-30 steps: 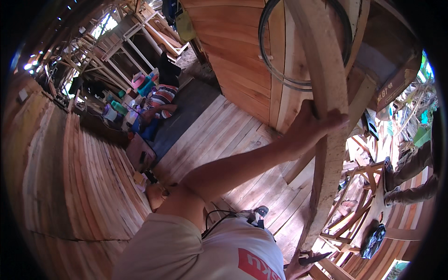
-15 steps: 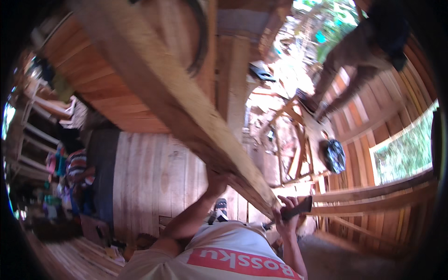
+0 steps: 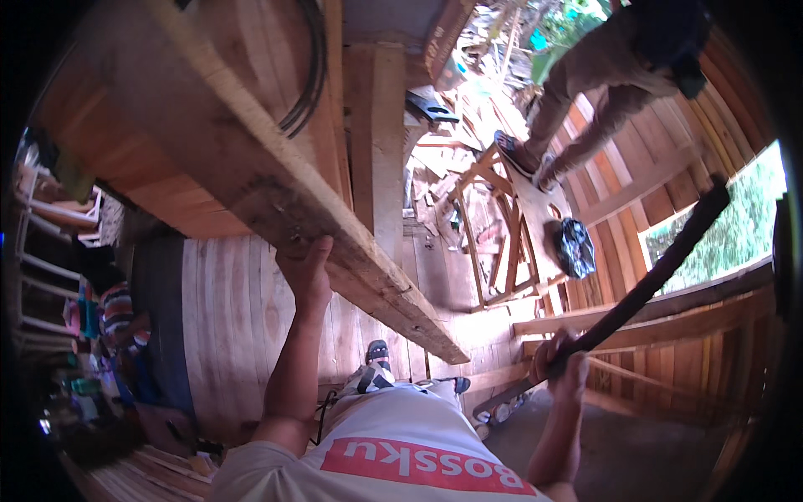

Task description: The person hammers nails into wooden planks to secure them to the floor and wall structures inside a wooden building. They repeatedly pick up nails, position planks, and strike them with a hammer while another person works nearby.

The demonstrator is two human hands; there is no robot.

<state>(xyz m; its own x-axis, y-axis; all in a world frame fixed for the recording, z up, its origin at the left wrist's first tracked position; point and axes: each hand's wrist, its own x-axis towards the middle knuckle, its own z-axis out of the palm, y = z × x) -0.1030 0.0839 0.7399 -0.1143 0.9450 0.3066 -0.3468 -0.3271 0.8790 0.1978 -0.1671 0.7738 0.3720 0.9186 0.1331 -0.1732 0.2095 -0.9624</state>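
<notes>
A long, thick wooden beam [image 3: 335, 217] slants across from the upper left, and its near end hangs in front of my shirt. My left hand [image 3: 308, 272] grips the beam's lower edge, thumb up against its side; the fingers behind it are hidden. To the right, clear of the beam, my right hand [image 3: 562, 366] is closed around a long dark bar-like tool [image 3: 652, 280]. That tool tilts up to the right, with a thinner curved end low on the left. Its exact kind does not show.
Another person [image 3: 602, 75] stands at the upper right on a wooden bench-like piece [image 3: 535, 201], near a black plastic bag [image 3: 575, 248]. Scrap wood [image 3: 435, 197] litters the ground beyond. Plank walls [image 3: 652, 184] and a window opening are on the right. A seated person [image 3: 121, 318] is at far left.
My right hand has come away from the beam's near end and swung the dark tool out to the right. My left hand has shifted left and up, with the beam.
</notes>
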